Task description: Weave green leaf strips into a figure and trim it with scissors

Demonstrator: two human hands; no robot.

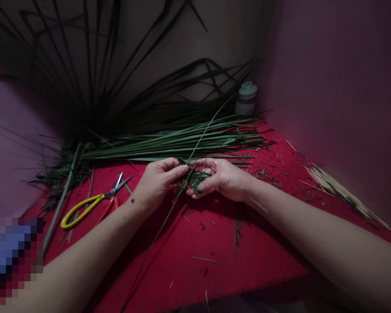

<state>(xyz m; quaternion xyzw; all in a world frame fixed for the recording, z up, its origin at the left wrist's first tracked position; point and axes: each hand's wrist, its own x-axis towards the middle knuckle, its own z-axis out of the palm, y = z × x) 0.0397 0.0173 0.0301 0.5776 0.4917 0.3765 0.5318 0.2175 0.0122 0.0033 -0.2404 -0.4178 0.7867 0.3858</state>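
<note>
Both of my hands meet over the middle of the red cloth, working on a small folded piece of green leaf strips (198,181). My left hand (163,176) pinches a strip of it between thumb and fingers. On the other side, my right hand (220,178) grips the folded leaf piece with its thumb on top. One long thin strip end (206,130) sticks up toward the back, and another (156,237) trails down toward the front edge. Scissors (113,190) with a yellow and a red handle lie partly open beside my left forearm.
A bundle of long green leaves (169,141) lies across the back, with dark fronds (97,87) against the wall. A lidded container (246,98) stands at the back right. Pale thin sticks (342,193) lie along the right wall. Leaf scraps (267,178) litter the red cloth (247,265).
</note>
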